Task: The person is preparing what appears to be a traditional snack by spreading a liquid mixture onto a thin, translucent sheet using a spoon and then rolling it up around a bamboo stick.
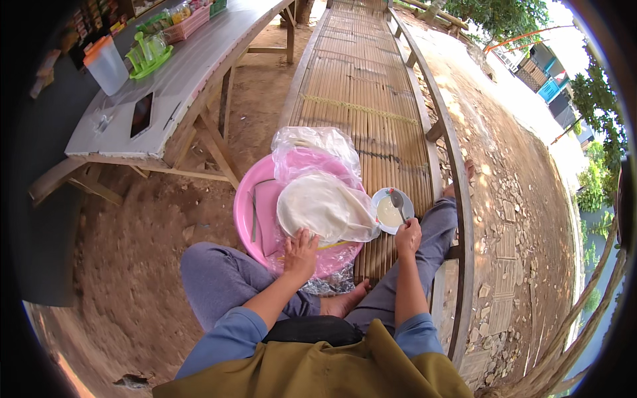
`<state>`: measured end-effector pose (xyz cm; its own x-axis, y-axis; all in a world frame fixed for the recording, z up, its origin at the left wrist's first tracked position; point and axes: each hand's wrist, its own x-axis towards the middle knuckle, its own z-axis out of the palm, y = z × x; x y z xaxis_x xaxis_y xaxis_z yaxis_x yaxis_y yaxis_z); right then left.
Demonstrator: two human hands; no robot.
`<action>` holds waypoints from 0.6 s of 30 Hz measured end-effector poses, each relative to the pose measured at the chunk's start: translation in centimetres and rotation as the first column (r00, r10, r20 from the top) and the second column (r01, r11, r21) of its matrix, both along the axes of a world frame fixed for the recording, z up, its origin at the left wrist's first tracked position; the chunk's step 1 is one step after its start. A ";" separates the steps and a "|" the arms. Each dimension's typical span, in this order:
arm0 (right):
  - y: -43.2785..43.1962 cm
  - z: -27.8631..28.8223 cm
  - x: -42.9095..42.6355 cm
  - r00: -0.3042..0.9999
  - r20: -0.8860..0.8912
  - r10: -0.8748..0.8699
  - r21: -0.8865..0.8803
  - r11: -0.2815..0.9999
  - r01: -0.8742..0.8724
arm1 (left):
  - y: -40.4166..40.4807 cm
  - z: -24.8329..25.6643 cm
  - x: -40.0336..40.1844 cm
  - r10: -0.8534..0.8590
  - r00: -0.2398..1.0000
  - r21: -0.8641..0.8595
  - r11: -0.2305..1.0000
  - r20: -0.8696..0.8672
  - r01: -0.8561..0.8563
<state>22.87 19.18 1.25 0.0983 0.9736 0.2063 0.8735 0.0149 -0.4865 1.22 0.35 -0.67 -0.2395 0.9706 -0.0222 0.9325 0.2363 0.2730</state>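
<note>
My left hand [301, 254] rests with fingers spread on the near edge of a stack of thin, round white wrapper sheets [313, 204]. One sheet droops to the right, towards the bowl. Beneath them is a pink plastic basin [241, 219]; a thin grey metal tool [255, 219] lies in its left side. Clear plastic bags cover the basin's far rim [318, 144] and bunch at its near rim [331, 283]. My right hand [409, 238] grips a metal spoon [397, 200] over a white patterned bowl [409, 205] of creamy pale liquid [387, 211].
I sit on a bamboo-slat bench [358, 74] with a wooden rail [448, 129] on the right. A table [199, 64] at left bears a phone [142, 115], an orange-lidded pitcher [107, 67], a green glass rack [149, 62] and a pink basket [186, 25].
</note>
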 end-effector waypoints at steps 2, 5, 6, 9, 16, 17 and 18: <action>-0.7 0.9 -0.7 0.966 -0.219 0.135 -0.143 0.975 -0.169 | -0.2 0.4 0.0 0.016 1.000 -0.019 1.000 0.011 -0.016; -2.5 1.7 -2.9 0.857 -0.366 0.362 -0.274 0.839 -0.471 | -0.6 1.3 0.2 0.040 0.998 -0.036 0.999 0.051 -0.038; -3.3 1.0 -3.8 0.804 -0.378 0.459 -0.223 0.798 -0.560 | -0.7 1.2 0.3 0.042 0.998 -0.035 0.999 0.051 -0.040; -5.3 0.8 -6.4 0.753 -0.240 0.612 -0.254 0.710 -0.657 | -0.8 1.4 0.3 0.037 0.997 -0.065 0.997 0.062 -0.033; -6.5 1.2 -8.6 0.712 -0.101 0.695 -0.240 0.677 -0.695 | -0.8 1.6 0.0 0.030 0.995 -0.105 0.994 0.093 -0.020; -6.6 1.5 -8.3 0.707 -0.086 0.702 -0.235 0.675 -0.699 | -0.8 1.4 0.0 0.031 0.995 -0.107 0.994 0.095 -0.021; -6.6 1.8 -8.1 0.700 -0.071 0.711 -0.231 0.671 -0.705 | -0.8 1.4 0.0 0.034 0.995 -0.110 0.994 0.098 -0.024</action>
<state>14.80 12.59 3.06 -0.6415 0.7664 -0.0322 0.6575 0.5277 -0.5378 1.21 -0.47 0.71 -0.2589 0.9539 -0.1520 0.8944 0.2962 0.3352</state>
